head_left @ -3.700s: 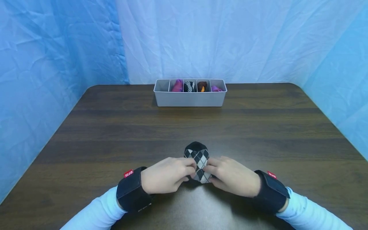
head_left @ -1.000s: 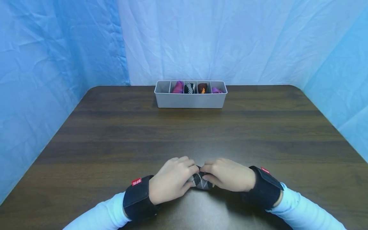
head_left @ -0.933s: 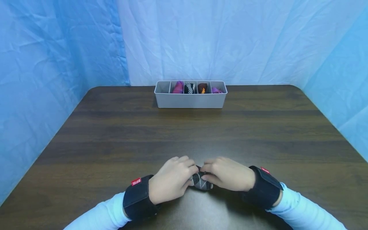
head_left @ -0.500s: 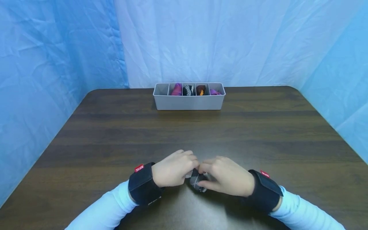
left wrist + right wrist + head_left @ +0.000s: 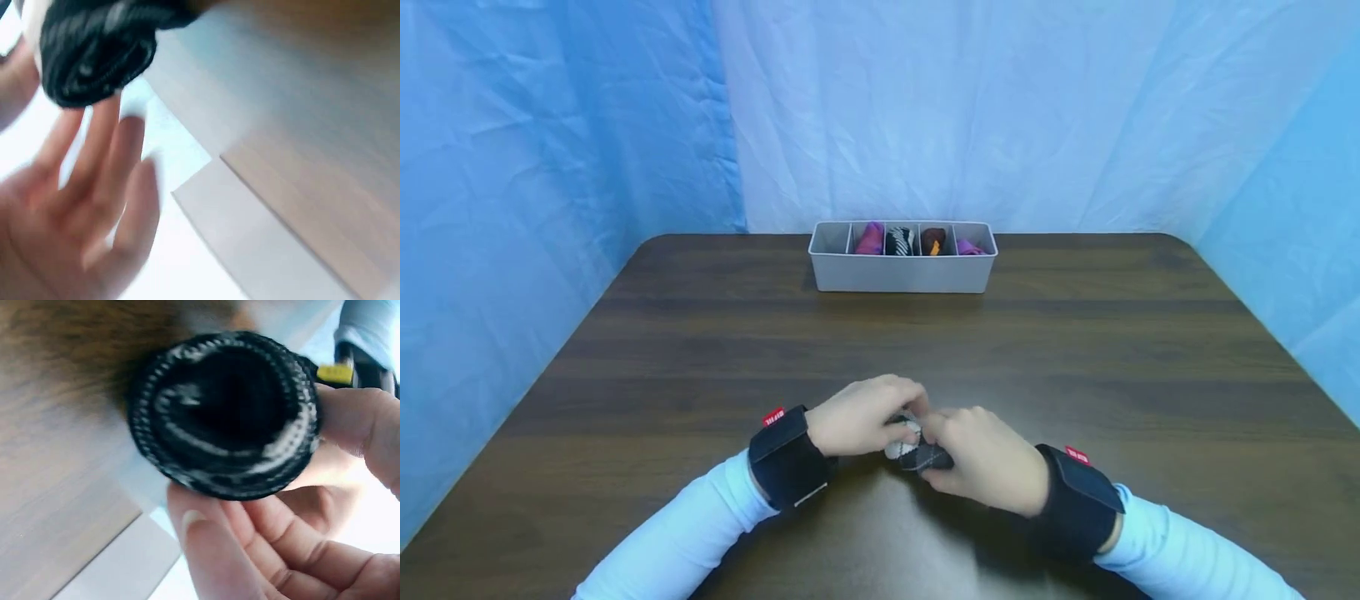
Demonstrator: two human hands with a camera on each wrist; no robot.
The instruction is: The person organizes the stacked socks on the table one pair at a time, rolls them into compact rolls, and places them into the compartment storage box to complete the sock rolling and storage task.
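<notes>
A black, grey and white argyle sock (image 5: 925,457), rolled into a short bundle, is between both hands near the front of the table. My right hand (image 5: 988,462) grips it, thumb on the near side and fingers over the far side. Spiral layers show at the roll's end (image 5: 225,456) in the right wrist view. My left hand (image 5: 865,417) curves its thumb and forefinger around the roll's pale left end. In the left wrist view the roll (image 5: 94,62) overlaps some left fingertips, while the other fingers (image 5: 134,206) are spread and blurred.
A grey divided box (image 5: 902,274) stands at the table's far edge. Its compartments hold a pink bundle (image 5: 870,239), a black-and-white one (image 5: 898,242), a brown one (image 5: 933,240) and a purple one (image 5: 968,247). Blue-white sheeting (image 5: 925,108) hangs behind the dark wooden table (image 5: 700,350).
The sock, flat 3.7 s ago, is now rolled into a compact bundle. Over the last second my left hand has moved away from me and slightly right; my right hand has kept hold.
</notes>
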